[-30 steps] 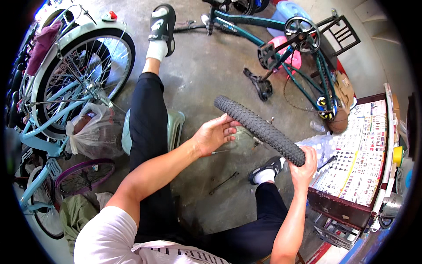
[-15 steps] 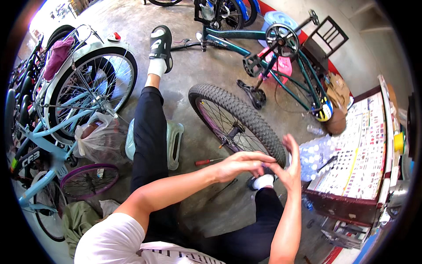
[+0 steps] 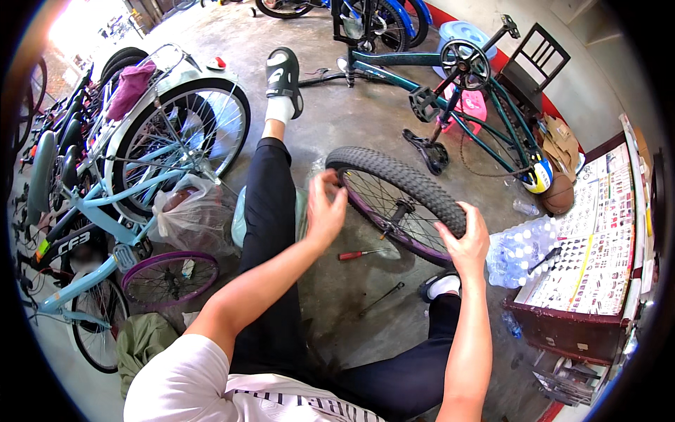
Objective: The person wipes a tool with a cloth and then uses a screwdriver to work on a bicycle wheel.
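A bicycle wheel [image 3: 392, 215] with a black knobbly tyre [image 3: 408, 184] and a purple rim stands tilted between my legs. My right hand [image 3: 467, 238] grips the tyre at its right end, with the thumb on the near side and the fingers over the tread. Beside the wheel's left end is my left hand [image 3: 326, 213], its fingers curved and thumb held apart. Its fingertips come close to the tyre edge; whether they touch it cannot be made out. Below the wheel, a red-handled screwdriver [image 3: 354, 255] lies on the floor.
A light blue bicycle [image 3: 105, 204] and a purple rim [image 3: 171, 279] occupy the left. Beyond the wheel, a dark green bicycle frame [image 3: 394, 59] stands near a loose saddle [image 3: 427, 152]. Bottled water [image 3: 522, 251] sits by the parts cabinet [image 3: 562, 325] at right.
My hands, close together above the wheel's right end before, have parted. The left has moved to the wheel's left end; the right has taken hold of the tyre. The whole view has shifted.
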`<move>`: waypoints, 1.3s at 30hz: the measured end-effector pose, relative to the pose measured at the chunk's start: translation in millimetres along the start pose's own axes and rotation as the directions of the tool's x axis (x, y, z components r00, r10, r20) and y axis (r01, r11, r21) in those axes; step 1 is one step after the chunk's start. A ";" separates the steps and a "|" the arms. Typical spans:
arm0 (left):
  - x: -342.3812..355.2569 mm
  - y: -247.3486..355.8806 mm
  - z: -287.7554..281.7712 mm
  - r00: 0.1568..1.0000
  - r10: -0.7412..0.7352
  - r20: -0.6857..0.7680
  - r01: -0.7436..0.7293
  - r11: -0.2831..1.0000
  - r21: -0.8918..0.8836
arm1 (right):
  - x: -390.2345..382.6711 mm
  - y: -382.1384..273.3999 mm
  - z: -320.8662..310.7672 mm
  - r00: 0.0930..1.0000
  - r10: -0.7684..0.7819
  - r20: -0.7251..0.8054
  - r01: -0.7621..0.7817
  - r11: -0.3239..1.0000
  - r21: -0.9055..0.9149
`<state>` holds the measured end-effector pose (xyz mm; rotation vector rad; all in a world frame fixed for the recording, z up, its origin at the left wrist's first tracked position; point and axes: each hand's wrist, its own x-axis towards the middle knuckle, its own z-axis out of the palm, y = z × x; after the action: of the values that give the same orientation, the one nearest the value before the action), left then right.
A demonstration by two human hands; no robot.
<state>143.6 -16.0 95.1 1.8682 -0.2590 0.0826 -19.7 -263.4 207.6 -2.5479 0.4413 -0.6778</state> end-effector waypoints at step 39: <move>55.1 97.3 25.1 0.701 0.432 0.567 -0.622 0.759 0.191 | 1.2 -8.2 -26.5 0.992 -0.122 0.017 0.123 0.986 -0.111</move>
<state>174.0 -75.3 188.4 2.1079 -1.2395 0.0544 -31.3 -266.3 232.6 -2.7014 0.3291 -0.7015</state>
